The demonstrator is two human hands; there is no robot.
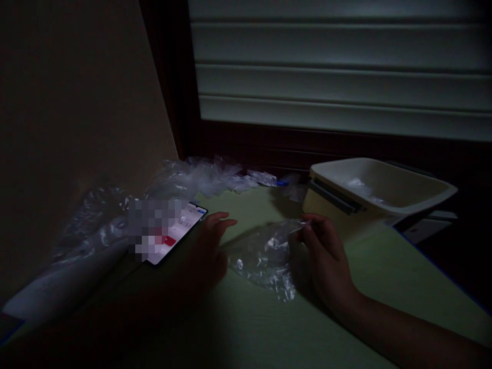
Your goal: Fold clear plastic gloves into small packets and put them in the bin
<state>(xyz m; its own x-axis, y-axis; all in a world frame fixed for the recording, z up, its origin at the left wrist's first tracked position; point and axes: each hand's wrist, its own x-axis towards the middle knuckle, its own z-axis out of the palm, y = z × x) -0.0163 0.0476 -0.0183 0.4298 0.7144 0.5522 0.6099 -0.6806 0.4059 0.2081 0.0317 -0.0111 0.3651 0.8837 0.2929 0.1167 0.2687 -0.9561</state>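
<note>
A clear, crinkled plastic bag spreads over the green tabletop between my hands. My right hand pinches its upper right corner between thumb and fingers. At the bag's left side is my left hand, dark in the low light, with its index and middle fingers stretched out and apart. Its thumb is close to the bag's left edge; whether they touch I cannot tell. Just left of that hand lies a phone with a lit screen showing a red button, partly covered by pixel blocks.
A cream bin with clear plastic inside stands at the back right. More clear plastic bags are heaped along the back, and wrinkled plastic lies by the left wall. The green table has a blue edge at the right.
</note>
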